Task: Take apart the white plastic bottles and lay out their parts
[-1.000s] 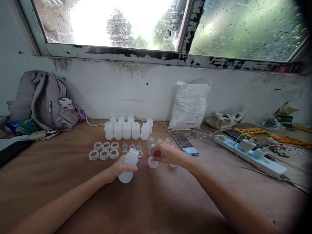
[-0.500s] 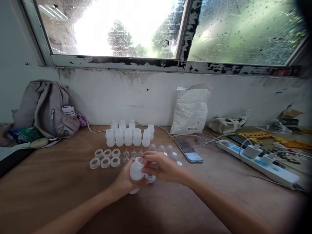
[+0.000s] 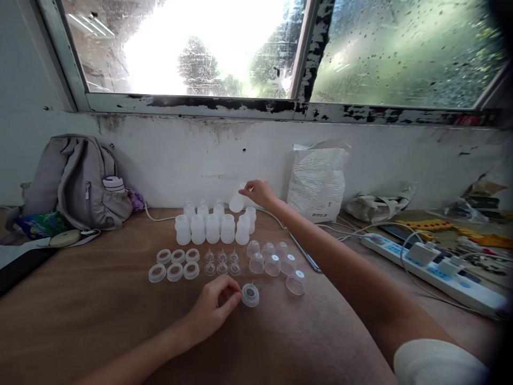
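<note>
My right hand (image 3: 258, 192) reaches far forward and pinches a frosted white baby bottle (image 3: 236, 202) by its upper end, tilted and raised behind the bottle row. Below it stand several open white bottles (image 3: 212, 230); a few with clear domed tops (image 3: 218, 207) stand behind them. My left hand (image 3: 218, 305) is low over the table, thumb and forefinger closed together at the left rim of a screw ring with a clear teat in it (image 3: 250, 295). Loose rings (image 3: 175, 271), clear teats (image 3: 222, 267) and clear domed caps (image 3: 272, 265) are laid out in groups.
A phone (image 3: 305, 252) lies partly behind my right forearm. At the right are a power strip (image 3: 433, 275) with cables and chargers. A white plastic package (image 3: 318, 184) leans on the wall; a grey backpack (image 3: 76, 182) stands at the left.
The bottle has passed from my left hand to my right hand, which carried it up to the back row. My left hand moved down to the ring with the teat on the table.
</note>
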The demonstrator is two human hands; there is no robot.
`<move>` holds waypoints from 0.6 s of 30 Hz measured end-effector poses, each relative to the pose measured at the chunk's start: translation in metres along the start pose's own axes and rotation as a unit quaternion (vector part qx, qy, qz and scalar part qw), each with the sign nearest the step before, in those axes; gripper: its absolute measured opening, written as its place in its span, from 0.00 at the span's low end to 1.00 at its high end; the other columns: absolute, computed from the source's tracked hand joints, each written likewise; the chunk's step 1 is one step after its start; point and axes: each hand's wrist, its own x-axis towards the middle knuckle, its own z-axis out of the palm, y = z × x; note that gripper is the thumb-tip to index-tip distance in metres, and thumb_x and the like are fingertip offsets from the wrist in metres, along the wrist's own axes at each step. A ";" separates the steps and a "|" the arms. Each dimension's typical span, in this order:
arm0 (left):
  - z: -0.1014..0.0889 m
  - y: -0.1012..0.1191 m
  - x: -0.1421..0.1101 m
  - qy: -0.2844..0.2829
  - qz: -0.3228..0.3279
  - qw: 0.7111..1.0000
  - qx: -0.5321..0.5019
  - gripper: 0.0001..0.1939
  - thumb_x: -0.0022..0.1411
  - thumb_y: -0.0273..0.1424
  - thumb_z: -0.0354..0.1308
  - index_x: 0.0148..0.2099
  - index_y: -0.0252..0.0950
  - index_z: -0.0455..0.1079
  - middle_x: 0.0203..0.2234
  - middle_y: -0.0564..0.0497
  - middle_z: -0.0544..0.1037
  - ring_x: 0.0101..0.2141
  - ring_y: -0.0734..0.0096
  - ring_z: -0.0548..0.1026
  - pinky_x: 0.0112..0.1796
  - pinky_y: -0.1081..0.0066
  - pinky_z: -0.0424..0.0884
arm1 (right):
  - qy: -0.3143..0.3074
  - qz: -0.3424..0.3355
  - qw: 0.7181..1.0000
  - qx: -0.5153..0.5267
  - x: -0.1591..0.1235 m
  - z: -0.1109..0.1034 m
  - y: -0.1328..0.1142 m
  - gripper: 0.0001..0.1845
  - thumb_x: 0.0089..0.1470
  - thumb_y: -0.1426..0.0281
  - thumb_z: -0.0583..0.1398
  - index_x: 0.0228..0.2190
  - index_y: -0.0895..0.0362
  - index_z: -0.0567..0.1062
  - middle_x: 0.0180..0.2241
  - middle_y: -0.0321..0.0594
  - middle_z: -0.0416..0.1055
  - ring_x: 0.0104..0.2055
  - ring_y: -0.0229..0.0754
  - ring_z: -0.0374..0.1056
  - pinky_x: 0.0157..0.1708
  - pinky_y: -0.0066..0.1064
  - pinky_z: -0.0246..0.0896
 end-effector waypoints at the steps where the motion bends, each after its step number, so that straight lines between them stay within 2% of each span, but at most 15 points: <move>1: 0.002 -0.001 -0.002 -0.014 0.015 0.999 0.030 0.08 0.57 0.33 0.49 0.33 0.35 0.66 0.29 0.51 0.69 0.30 0.72 0.66 0.32 0.73 0.62 | -0.027 0.007 0.999 -0.014 0.005 0.007 -0.001 0.15 0.50 0.62 0.55 0.31 0.60 0.74 0.31 0.44 0.72 0.34 0.42 0.65 0.31 0.29 0.57; 6: 0.010 -0.010 -0.009 -0.036 0.052 0.994 0.088 0.04 0.56 0.28 0.50 0.31 0.35 0.64 0.30 0.50 0.68 0.33 0.71 0.65 0.35 0.72 0.61 | -0.099 0.022 0.994 -0.036 0.015 0.034 -0.003 0.12 0.48 0.65 0.57 0.30 0.62 0.75 0.31 0.48 0.72 0.35 0.43 0.66 0.30 0.28 0.56; 9: 0.012 -0.013 -0.006 -0.031 0.029 0.996 0.083 0.02 0.55 0.28 0.51 0.33 0.35 0.62 0.30 0.50 0.67 0.32 0.71 0.65 0.34 0.72 0.62 | -0.140 0.022 0.989 -0.040 0.014 0.045 -0.002 0.12 0.48 0.65 0.57 0.30 0.61 0.75 0.29 0.46 0.72 0.34 0.41 0.66 0.31 0.27 0.56; 13: 0.015 -0.016 0.001 -0.034 0.000 0.997 0.062 0.09 0.52 0.28 0.54 0.38 0.36 0.61 0.33 0.50 0.68 0.34 0.71 0.65 0.34 0.72 0.62 | -0.168 0.024 0.984 -0.050 0.012 0.053 0.001 0.13 0.46 0.64 0.58 0.31 0.60 0.75 0.34 0.46 0.72 0.37 0.43 0.65 0.34 0.29 0.56; 18: 0.021 -0.021 0.010 -0.011 -0.024 0.997 0.068 0.09 0.50 0.31 0.56 0.35 0.36 0.61 0.29 0.51 0.69 0.30 0.71 0.65 0.31 0.72 0.62 | -0.189 0.017 0.980 -0.056 0.012 0.057 0.006 0.11 0.46 0.65 0.58 0.30 0.58 0.75 0.35 0.46 0.72 0.38 0.45 0.65 0.34 0.31 0.56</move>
